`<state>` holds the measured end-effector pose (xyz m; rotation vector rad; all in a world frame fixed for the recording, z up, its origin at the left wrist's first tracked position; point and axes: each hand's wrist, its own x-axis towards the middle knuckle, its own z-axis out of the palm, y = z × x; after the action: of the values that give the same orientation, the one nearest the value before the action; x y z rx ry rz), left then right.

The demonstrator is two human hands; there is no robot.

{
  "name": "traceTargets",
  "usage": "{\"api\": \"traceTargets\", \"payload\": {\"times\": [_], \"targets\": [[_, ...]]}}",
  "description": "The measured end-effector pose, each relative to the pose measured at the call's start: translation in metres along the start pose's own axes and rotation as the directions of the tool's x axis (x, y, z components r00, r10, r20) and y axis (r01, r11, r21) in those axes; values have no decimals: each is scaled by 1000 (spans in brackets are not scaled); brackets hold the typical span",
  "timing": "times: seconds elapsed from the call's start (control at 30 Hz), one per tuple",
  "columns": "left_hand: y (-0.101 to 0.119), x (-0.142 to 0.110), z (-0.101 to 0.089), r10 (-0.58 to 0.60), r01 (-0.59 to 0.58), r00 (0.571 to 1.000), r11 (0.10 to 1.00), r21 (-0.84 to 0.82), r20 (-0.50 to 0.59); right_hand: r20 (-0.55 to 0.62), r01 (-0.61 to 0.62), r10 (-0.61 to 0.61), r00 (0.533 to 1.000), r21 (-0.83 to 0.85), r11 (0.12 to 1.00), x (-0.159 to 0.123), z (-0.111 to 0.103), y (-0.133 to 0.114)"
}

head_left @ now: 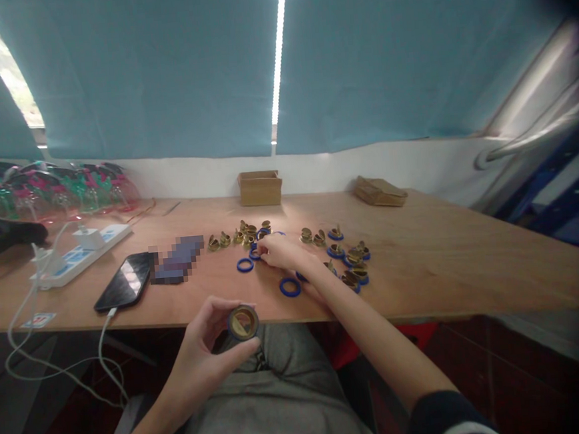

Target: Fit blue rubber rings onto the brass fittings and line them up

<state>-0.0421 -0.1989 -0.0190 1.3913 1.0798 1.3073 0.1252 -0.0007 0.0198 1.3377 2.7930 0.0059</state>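
Note:
My left hand [211, 340] holds a round brass fitting [244, 323] between thumb and fingers, just in front of the table's near edge. Its hollow face is turned up towards me, with a dark rim around it. Over the table, my right hand [278, 250] has its fingers closed at a blue ring [254, 253]; the fingertips partly cover that ring. Another blue ring [245, 265] lies just left of it, and a further blue ring [289, 286] sits nearer to me, beside my right forearm. Several loose brass fittings [241, 235] stand behind my right hand.
Right of my forearm, several brass fittings [355, 258] sit in blue rings. A small cardboard box [260, 189] and a flattened brown packet [380, 191] are at the back. On the left lie a phone [125, 281] on a cable, a blurred-out object [178, 260] and a power strip [84, 254].

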Motion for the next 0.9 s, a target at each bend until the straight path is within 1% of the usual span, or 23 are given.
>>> {"api": "traceTargets", "payload": {"times": [0.17,0.3,0.53,0.77,0.9], "targets": [[0,0,0,-1,1,1000,1000,12,1,-18,19,-19,1000,-3,1000,0,2,1],[-2,0,-1,-5,5,1000,1000,11,12,-34,11,-12,999,-15,1000,1,4,-1],[0,1,-1,14,-14,1000,1000,-3,-4,-84,19,-26,996,-76,997,1,5,-3],[2,1,-2,7,-7,1000,1000,-5,-9,-115,8,-22,993,-123,992,4,6,-9],[1,1,-3,25,-25,999,1000,-4,-22,-171,-2,-17,985,-107,994,0,3,-10]]}}
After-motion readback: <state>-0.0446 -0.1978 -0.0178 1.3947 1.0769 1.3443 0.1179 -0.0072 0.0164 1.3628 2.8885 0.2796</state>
